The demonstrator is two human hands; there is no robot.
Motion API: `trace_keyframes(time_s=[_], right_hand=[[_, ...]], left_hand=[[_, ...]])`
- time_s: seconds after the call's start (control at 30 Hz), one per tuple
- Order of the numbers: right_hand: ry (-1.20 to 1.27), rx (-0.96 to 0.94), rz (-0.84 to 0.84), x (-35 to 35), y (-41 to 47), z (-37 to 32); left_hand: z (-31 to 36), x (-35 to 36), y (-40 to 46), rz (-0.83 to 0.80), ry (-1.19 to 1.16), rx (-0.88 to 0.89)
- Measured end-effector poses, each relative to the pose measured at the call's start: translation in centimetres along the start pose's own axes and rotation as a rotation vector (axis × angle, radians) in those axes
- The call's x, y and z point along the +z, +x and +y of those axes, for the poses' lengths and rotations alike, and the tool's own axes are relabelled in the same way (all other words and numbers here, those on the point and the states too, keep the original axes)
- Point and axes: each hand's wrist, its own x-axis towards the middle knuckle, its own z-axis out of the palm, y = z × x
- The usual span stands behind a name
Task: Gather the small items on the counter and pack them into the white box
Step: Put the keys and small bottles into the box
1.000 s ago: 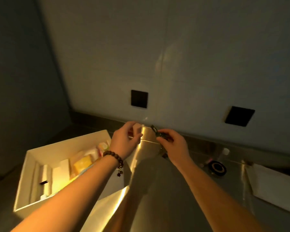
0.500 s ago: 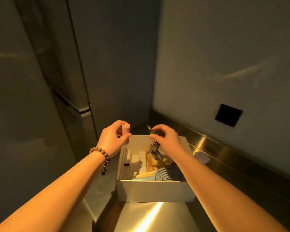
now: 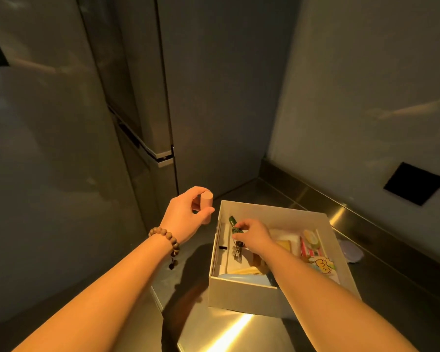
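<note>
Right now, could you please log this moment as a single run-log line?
left hand: holds pink cylinder beside white box | right hand: pinches green key strap, keys inside box | packing unfinished

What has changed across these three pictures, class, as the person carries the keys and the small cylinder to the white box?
The right hand, pinching the green-tagged keys, has come from the counter by the wall and dropped inside the white box, so the keys now hang low within it. The left hand travelled along and still grips the pink cylinder, held just outside the box's left wall. Nothing has been let go.
</note>
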Motion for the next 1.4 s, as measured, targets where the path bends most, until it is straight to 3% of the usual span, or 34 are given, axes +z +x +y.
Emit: trace_keyframes(time_s=[0.2, 0.4, 0.53, 0.77, 0.93, 1.4], right_hand=[[0.033, -0.017, -0.051, -2.0, -0.7, 0.0], [0.191, -0.273, 0.014, -6.2, -3.4, -4.6], [0.146, -0.373, 0.018, -7.6, -5.2, -6.3], [0.039, -0.331, 0.089, -7.9, -5.2, -5.5], [0.059, -0.213, 0.174, -6.8, -3.2, -3.8], [-0.201, -0.120, 0.152, 0.1, 2.5, 0.7]], left_hand=[[0.7, 0.9, 0.3, -0.026, -0.017, 0.020], [3.0, 2.5, 1.0, -0.070, -0.075, 0.012], [4.2, 4.0, 1.2, -0.120, -0.099, 0.040], [4.5, 6.1, 1.5, -0.170, -0.088, 0.027], [2.0, 5.8, 1.8, -0.094, -0.018, -0.015], [-2.7, 6.3, 2.0, -0.107, -0.020, -0.056]])
